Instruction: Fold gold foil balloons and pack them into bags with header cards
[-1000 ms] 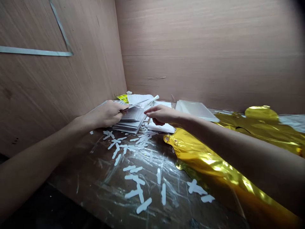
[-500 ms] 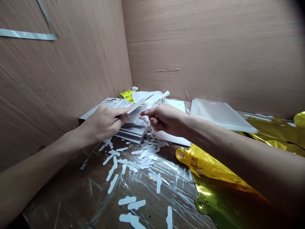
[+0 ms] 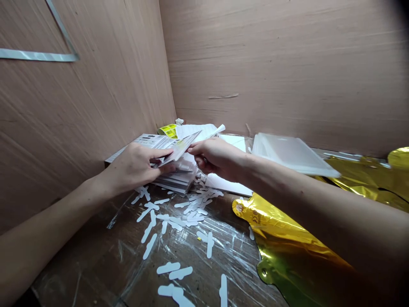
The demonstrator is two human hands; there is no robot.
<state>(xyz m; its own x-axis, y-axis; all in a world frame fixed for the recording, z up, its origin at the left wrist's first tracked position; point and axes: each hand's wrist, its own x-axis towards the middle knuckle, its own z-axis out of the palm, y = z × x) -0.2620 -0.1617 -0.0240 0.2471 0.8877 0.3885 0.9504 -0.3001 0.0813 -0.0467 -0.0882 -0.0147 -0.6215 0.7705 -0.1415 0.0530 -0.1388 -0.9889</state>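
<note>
Between its thumb and fingers, my left hand [image 3: 132, 168] grips a thin white card packet [image 3: 179, 149], tilted up to the right. My right hand [image 3: 220, 157] has its fingers closed, with thumb and index pinched at the packet's right edge; the exact grip is partly hidden. Beneath both hands lies a stack of similar white packets [image 3: 175, 186] with dark stripes along the edges. Small white hang-tab cutouts [image 3: 193, 209] are scattered on the table in front of the stack.
A gold foil balloon [image 3: 281, 238] lies under my right forearm. Clear plastic bags [image 3: 287, 153] rest at the back right. Yellow labels [image 3: 168, 130] and loose white paper [image 3: 200, 131] sit in the corner by the wooden walls [image 3: 271, 64].
The packet in my left hand has turned so its face shows more. My right hand's fingertips have come to its edge. The view has shifted slightly.
</note>
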